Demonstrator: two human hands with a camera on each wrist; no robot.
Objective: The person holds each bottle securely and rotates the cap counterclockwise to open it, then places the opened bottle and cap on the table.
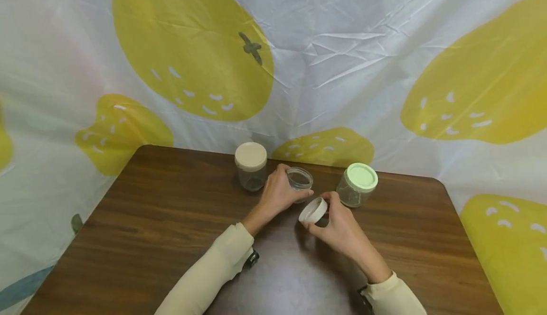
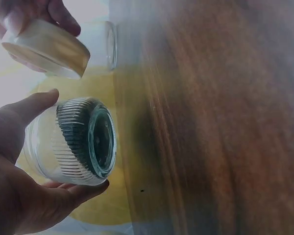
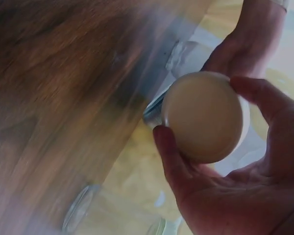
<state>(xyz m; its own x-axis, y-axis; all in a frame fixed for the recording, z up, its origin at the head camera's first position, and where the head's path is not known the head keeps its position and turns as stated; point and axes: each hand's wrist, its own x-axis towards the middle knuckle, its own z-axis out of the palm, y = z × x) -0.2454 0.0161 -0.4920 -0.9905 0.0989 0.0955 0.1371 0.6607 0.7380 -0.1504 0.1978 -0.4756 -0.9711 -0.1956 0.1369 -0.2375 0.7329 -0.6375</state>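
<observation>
A clear glass jar [image 1: 300, 178] without a lid is gripped by my left hand [image 1: 279, 190], thumb on one side and fingers on the other. In the left wrist view the jar [image 2: 78, 139] shows a ribbed lower wall and a thick base. My right hand [image 1: 342, 225] pinches a cream-white lid [image 1: 314, 210] by its rim, tilted and apart from the jar. The lid's flat top [image 3: 203, 117] faces the right wrist camera, and its hollow side shows in the head view.
A jar with a beige lid [image 1: 251, 157] stands left of my left hand. To the right, a jar with a pale green lid [image 1: 361, 176] stands near the back edge of the brown wooden table [image 1: 171, 220]. Behind hangs a lemon-patterned cloth [image 1: 333, 59].
</observation>
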